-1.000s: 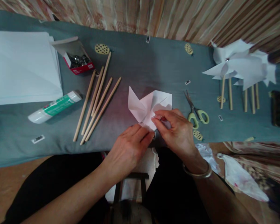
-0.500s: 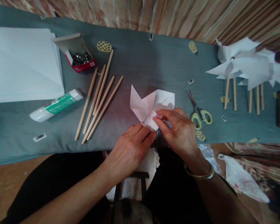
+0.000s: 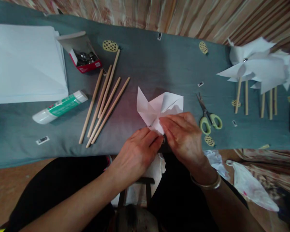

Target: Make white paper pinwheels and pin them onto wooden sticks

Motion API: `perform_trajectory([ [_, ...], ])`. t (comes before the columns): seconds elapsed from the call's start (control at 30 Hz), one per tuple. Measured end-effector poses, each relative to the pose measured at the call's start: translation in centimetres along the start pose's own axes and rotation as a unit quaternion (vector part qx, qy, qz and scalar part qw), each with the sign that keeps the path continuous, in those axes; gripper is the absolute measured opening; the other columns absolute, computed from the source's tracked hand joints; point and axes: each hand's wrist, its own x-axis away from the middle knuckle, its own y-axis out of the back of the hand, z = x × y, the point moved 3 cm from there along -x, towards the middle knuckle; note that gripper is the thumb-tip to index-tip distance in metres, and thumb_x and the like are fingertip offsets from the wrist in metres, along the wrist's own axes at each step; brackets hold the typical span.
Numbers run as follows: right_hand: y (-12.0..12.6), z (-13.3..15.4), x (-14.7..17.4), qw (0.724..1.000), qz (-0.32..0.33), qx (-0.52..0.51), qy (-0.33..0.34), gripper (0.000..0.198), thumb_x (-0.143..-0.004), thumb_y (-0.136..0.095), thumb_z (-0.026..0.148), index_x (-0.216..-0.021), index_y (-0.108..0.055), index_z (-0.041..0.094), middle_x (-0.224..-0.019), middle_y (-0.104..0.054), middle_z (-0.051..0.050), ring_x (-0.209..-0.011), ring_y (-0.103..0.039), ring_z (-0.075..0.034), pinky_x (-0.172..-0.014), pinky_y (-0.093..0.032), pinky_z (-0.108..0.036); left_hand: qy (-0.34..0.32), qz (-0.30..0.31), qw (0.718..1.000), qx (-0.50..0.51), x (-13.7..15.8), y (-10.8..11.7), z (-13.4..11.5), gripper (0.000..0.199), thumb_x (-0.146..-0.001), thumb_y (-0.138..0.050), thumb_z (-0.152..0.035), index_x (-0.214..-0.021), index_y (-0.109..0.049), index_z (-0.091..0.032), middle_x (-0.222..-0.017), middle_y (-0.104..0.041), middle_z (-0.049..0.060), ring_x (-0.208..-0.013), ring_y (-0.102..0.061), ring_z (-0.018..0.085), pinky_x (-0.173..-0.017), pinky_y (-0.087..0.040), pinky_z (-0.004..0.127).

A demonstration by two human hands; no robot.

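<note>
Folded paper (image 3: 156,107), left of the scissors (image 3: 205,113), is pinched by left hand (image 3: 140,147) and right hand (image 3: 184,137). Uneven pulling could tear it; a loosened pinch might release a fold.

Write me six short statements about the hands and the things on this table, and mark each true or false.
1. The left grip and right grip are both at one folded paper pinwheel. True.
2. The scissors lie left of the loose wooden sticks. False: the scissors lie right of the sticks.
3. The loose sticks number five. True.
4. The glue stick stands upright. False: the glue stick lies on its side on the tablecloth.
5. The lid of the red box is open. True.
6. A bracelet circles the left wrist. False: the bracelet is on the right wrist.
</note>
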Motion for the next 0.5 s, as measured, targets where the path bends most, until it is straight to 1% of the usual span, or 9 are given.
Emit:
perform_trajectory([
  [0.1, -0.08, 0.28, 0.1, 0.999, -0.013, 0.034, 0.011, 0.021, -0.094, -0.054, 0.016, -0.104, -0.072, 0.013, -0.1, -0.075, -0.008, -0.087, -0.058, -0.023, -0.079, -0.051, -0.035, 0.001, 0.004, 1.0, 0.002, 0.06, -0.01, 0.04, 0.026, -0.098, -0.041, -0.017, -0.109, -0.064, -0.008, -0.097, -0.065, 0.01, -0.089, -0.056, 0.022, -0.079, -0.054, 0.037],
  [0.2, -0.21, 0.52, 0.14, 0.998, -0.016, 0.053, 0.008, 0.022, -0.094, -0.053, 0.015, -0.104, -0.072, 0.013, -0.1, -0.075, -0.009, -0.086, -0.057, -0.023, -0.076, -0.051, -0.035, 0.0, 0.003, 1.0, 0.004, 0.1, -0.02, 0.08, 0.026, -0.099, -0.041, -0.017, -0.109, -0.064, -0.008, -0.097, -0.065, 0.009, -0.087, -0.056, 0.022, -0.078, -0.054, 0.037],
  [0.4, -0.38, 0.73, 0.27, 0.998, -0.012, 0.059, 0.008, 0.025, -0.094, -0.052, 0.013, -0.109, -0.071, 0.01, -0.101, -0.074, -0.01, -0.087, -0.056, -0.024, -0.074, -0.05, -0.036, 0.002, 0.007, 1.0, -0.002, 0.06, -0.02, 0.04, 0.026, -0.098, -0.041, -0.016, -0.109, -0.063, -0.008, -0.096, -0.064, 0.009, -0.087, -0.055, 0.022, -0.077, -0.054, 0.036],
  [0.5, -0.4, 0.68, 0.28, 0.999, 0.004, 0.049, -0.003, 0.025, -0.093, -0.052, 0.014, -0.111, -0.07, 0.011, -0.103, -0.073, -0.011, -0.088, -0.055, -0.025, -0.075, -0.048, -0.037, 0.004, 0.015, 1.0, -0.002, 0.0, 0.01, 0.01, 0.026, -0.099, -0.041, -0.017, -0.109, -0.063, -0.009, -0.096, -0.064, 0.009, -0.087, -0.055, 0.022, -0.077, -0.054, 0.036],
])
